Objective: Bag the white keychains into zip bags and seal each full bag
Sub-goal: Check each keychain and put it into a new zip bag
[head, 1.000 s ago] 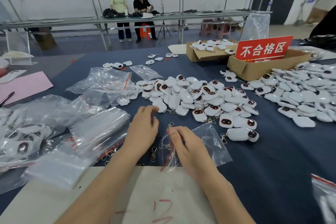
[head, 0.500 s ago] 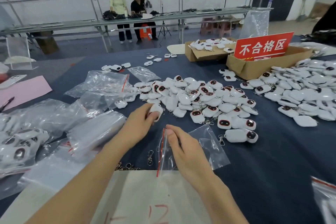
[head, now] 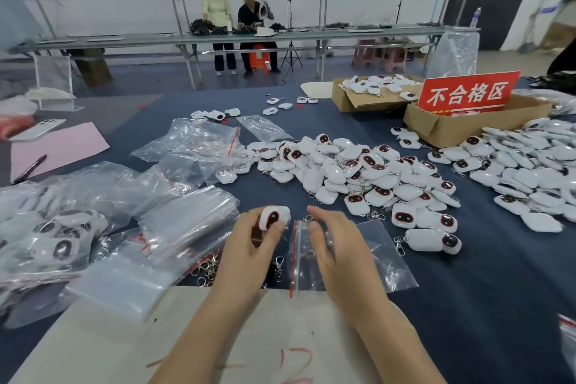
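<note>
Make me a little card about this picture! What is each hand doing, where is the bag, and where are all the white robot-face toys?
Left: the left hand holds one white plastic keychain with a dark face.
Right: the right hand lies on the clear plastic zip bag; its grip is unclear.
Bag: flat on the dark blue tablecloth, red zip edge toward the left hand.
Loose toys: a pile of white keychains behind the hands.
Filled bags: bagged keychains at far left.
</note>
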